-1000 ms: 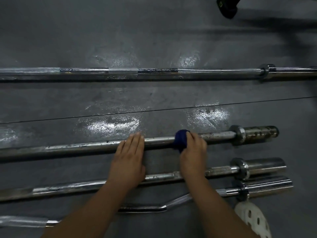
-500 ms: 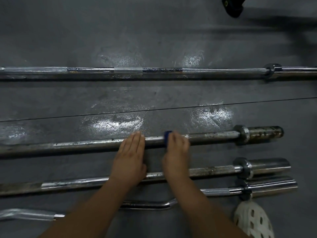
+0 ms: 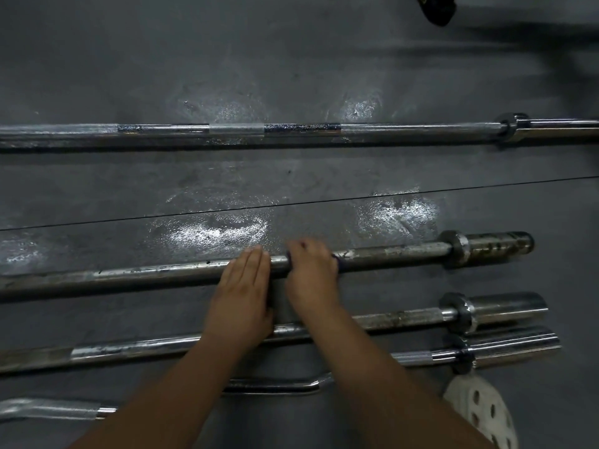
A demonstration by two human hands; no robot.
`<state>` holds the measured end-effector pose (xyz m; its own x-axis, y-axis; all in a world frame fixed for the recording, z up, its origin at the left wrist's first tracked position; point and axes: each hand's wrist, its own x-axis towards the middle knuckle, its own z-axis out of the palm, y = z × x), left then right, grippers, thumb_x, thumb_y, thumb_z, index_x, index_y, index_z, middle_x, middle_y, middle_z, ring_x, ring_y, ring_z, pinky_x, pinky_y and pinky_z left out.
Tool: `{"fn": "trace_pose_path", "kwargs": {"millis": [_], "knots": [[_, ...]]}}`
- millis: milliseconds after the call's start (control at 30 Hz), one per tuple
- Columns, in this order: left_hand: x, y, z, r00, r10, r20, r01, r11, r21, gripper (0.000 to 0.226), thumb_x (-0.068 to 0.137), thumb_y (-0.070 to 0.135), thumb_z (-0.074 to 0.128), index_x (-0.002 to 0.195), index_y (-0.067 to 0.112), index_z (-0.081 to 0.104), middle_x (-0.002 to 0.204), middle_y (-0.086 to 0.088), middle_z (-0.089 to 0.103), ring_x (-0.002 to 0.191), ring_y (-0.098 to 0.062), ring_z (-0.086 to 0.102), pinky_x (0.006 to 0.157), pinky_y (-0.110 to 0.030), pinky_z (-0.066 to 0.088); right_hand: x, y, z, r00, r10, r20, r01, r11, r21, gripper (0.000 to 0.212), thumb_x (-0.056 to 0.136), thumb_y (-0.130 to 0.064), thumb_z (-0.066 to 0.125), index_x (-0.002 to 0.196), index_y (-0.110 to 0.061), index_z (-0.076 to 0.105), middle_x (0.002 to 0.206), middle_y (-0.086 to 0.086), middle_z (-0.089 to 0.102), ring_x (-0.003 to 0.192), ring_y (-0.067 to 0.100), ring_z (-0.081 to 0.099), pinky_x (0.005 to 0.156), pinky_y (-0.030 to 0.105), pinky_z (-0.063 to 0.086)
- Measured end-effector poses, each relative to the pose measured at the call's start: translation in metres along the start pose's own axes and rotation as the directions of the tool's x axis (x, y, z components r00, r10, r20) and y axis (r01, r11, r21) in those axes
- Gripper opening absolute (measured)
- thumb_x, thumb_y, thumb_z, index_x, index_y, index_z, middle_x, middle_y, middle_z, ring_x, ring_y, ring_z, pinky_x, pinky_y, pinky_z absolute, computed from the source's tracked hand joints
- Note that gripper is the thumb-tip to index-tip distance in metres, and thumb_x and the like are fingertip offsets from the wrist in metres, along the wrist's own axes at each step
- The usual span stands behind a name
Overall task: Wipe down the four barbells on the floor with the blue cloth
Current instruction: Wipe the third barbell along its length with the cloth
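Four steel barbells (image 3: pixel 405 129) lie side by side across a dark grey floor (image 3: pixel 291 76). The second barbell (image 3: pixel 389 254) from the far side is dull and rust-spotted. The left hand (image 3: pixel 243 296) rests flat on it, fingers straight. Just right of it, the right hand (image 3: pixel 311 277) curls round the shaft, gripping the blue cloth (image 3: pixel 339 263) (only a dark sliver shows).

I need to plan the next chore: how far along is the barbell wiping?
Done: no bar plainly looks finished; grime shows on several. In hand: the right hand grips the blue cloth on the second-farthest steel barbell with the rusty sleeve, while the left hand rests flat on it. Left: seemingly the far long chrome barbell, the third straight barbell and the nearest bent curl bar.
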<state>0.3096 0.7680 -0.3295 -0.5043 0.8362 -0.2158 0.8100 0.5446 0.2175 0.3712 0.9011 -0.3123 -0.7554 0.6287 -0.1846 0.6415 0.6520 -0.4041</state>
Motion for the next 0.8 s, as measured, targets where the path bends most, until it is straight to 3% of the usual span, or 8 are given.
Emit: {"fn": "trace_pose_path", "kwargs": {"millis": [67, 133, 233, 333, 467, 500, 667, 800], "knots": [[0.000, 0.000, 0.000, 1.000, 0.001, -0.011, -0.001, 1.000, 0.008, 0.096, 0.058, 0.026, 0.066, 0.147, -0.001, 0.040, 0.154, -0.020, 0.037, 0.143, -0.035, 0.034, 0.119, -0.047, 0.026, 0.005, 0.013, -0.014, 1.000, -0.013, -0.020, 0.018, 0.962, 0.273, 0.046, 0.075, 0.002, 0.050, 0.115, -0.014, 0.067, 0.113, 0.011, 0.062, 0.104, 0.028, 0.055, 0.087, 0.025, 0.038], [0.000, 0.000, 0.000, 1.000, -0.008, -0.017, 0.008, 1.000, 0.003, 0.097, 0.057, 0.026, 0.066, 0.147, 0.000, 0.040, 0.154, -0.019, 0.037, 0.143, -0.034, 0.033, 0.119, -0.046, 0.024, 0.014, 0.046, -0.031, 0.956, 0.244, -0.164, -0.163, 0.903, 0.397, 0.041, 0.080, 0.008, 0.050, 0.112, -0.008, 0.069, 0.112, 0.014, 0.060, 0.102, 0.028, 0.055, 0.085, 0.014, 0.033], [-0.001, 0.002, 0.001, 1.000, -0.022, -0.021, 0.022, 1.000, 0.017, 0.096, 0.059, 0.027, 0.063, 0.147, -0.001, 0.039, 0.154, -0.019, 0.037, 0.144, -0.034, 0.033, 0.120, -0.046, 0.024, 0.011, 0.075, -0.034, 0.858, 0.422, -0.293, -0.393, 0.906, 0.155, 0.027, 0.086, -0.009, 0.052, 0.106, -0.005, 0.069, 0.118, 0.016, 0.057, 0.111, 0.034, 0.050, 0.091, 0.032, 0.038], [-0.001, 0.004, -0.001, 0.999, -0.030, -0.011, 0.030, 1.000, 0.009, 0.097, 0.057, 0.028, 0.064, 0.147, -0.001, 0.040, 0.154, -0.020, 0.038, 0.143, -0.035, 0.034, 0.119, -0.045, 0.021, -0.002, 0.048, -0.008, 0.923, 0.286, -0.257, -0.301, 0.953, -0.019, 0.034, 0.080, -0.029, 0.051, 0.103, -0.010, 0.066, 0.119, 0.013, 0.058, 0.112, 0.034, 0.051, 0.091, 0.046, 0.041], [-0.002, 0.002, -0.003, 1.000, -0.016, 0.005, 0.016, 1.000, 0.012, 0.100, 0.055, 0.027, 0.069, 0.147, -0.001, 0.040, 0.154, -0.019, 0.038, 0.142, -0.035, 0.035, 0.118, -0.048, 0.029, -0.006, 0.038, -0.005, 0.974, -0.219, -0.052, 0.216, 0.974, -0.061, 0.041, 0.077, -0.017, 0.052, 0.116, -0.016, 0.065, 0.118, 0.005, 0.061, 0.103, 0.028, 0.057, 0.088, 0.043, 0.047], [-0.002, 0.001, -0.003, 1.000, -0.012, 0.004, 0.012, 1.000, 0.015, 0.100, 0.056, 0.026, 0.070, 0.147, 0.000, 0.040, 0.154, -0.019, 0.038, 0.142, -0.035, 0.036, 0.118, -0.048, 0.029, -0.004, 0.049, -0.010, 0.973, -0.227, -0.052, 0.223, 0.973, -0.060, 0.043, 0.077, -0.016, 0.051, 0.117, -0.017, 0.066, 0.118, 0.004, 0.063, 0.103, 0.027, 0.058, 0.089, 0.042, 0.048], [-0.002, 0.001, -0.002, 1.000, -0.020, 0.010, 0.020, 1.000, 0.016, 0.096, 0.059, 0.026, 0.067, 0.147, 0.000, 0.040, 0.154, -0.018, 0.038, 0.143, -0.034, 0.036, 0.120, -0.044, 0.023, -0.016, 0.039, 0.001, 0.918, 0.273, -0.288, -0.288, 0.958, -0.009, 0.046, 0.072, -0.020, 0.049, 0.113, -0.010, 0.067, 0.124, 0.006, 0.062, 0.124, 0.032, 0.049, 0.096, 0.046, 0.041], [0.000, 0.000, -0.001, 1.000, -0.013, 0.005, 0.013, 1.000, -0.007, 0.086, 0.068, 0.030, 0.058, 0.146, -0.001, 0.041, 0.152, -0.019, 0.040, 0.142, -0.035, 0.037, 0.120, -0.045, 0.024, -0.017, -0.001, 0.019, 0.977, -0.189, -0.101, 0.176, 0.976, -0.129, 0.047, 0.073, -0.022, 0.060, 0.120, -0.018, 0.061, 0.126, -0.003, 0.060, 0.129, 0.026, 0.047, 0.102, 0.045, 0.039]]}}
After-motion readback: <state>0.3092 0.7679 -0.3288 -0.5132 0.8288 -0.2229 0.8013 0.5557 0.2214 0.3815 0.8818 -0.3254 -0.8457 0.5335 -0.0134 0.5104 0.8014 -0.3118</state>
